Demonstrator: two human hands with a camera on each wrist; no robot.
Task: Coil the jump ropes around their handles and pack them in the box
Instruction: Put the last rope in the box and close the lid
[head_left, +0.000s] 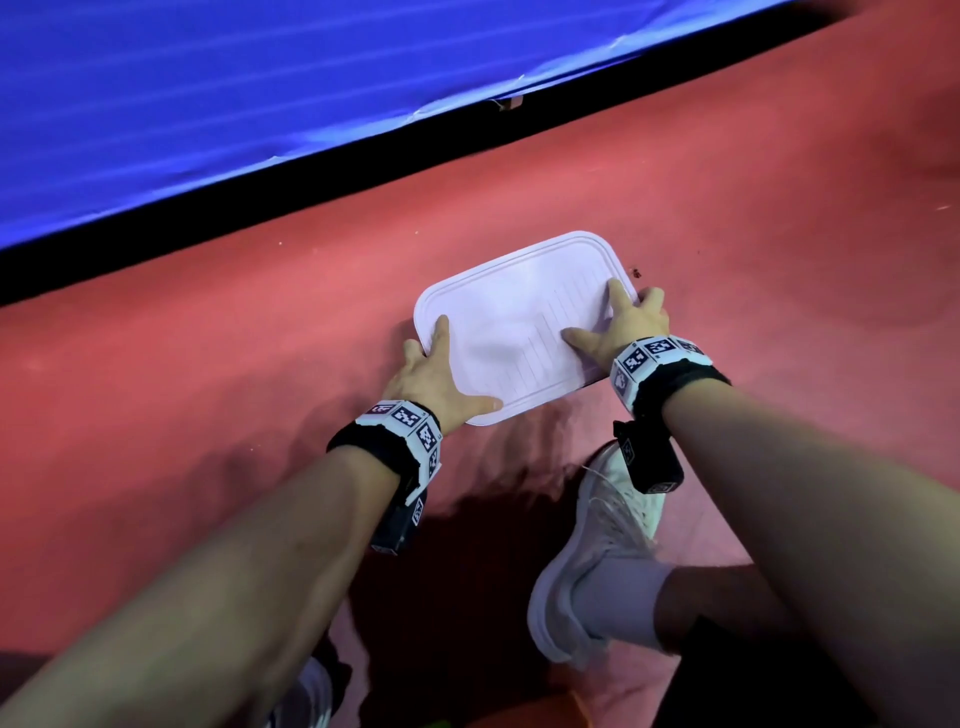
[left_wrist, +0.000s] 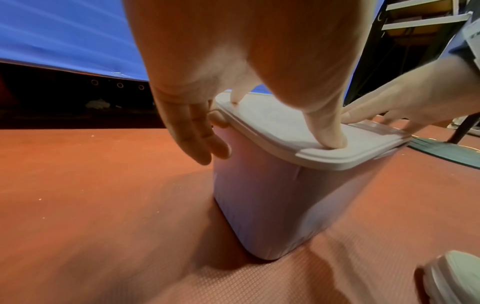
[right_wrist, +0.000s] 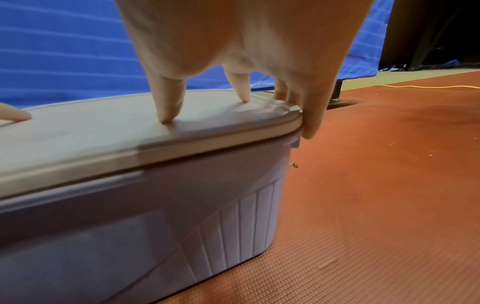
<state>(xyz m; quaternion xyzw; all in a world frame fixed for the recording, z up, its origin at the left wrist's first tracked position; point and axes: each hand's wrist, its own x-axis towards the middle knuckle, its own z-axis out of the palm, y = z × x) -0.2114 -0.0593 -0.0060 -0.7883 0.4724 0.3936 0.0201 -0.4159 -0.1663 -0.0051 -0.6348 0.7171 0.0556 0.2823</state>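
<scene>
Head view: the box (head_left: 524, 332), pale lilac with its lid (head_left: 498, 312) seated on top, stands on the red mat (head_left: 208, 364) at centre frame, just beyond my white shoe (head_left: 597, 551). A blue tarp (head_left: 260, 93) fills the upper left. My left hand (head_left: 436, 374) lies at the lid's lower-left corner, fingers spread and nearly straight; the thumb and forefinger rest on the lid surface, the remaining fingers drop over the edge. My right hand (head_left: 618, 322) lies at the lid's right end, likewise spread, thumb and forefinger pressing the top, the other fingers hanging past the rim.

Left wrist view: my left thumb (left_wrist: 330, 131) presses the near lid corner; three fingers (left_wrist: 197, 135) hang straight beside the box wall (left_wrist: 272, 195), enclosing nothing.

Right wrist view: two fingertips (right_wrist: 168, 102) bear down on the lid (right_wrist: 103, 133); another finger (right_wrist: 311, 115) runs down against the rim at the right corner. Neither hand grasps anything; both are flat-fingered and pressing. Jump ropes do not show; the lid hides the box interior.
</scene>
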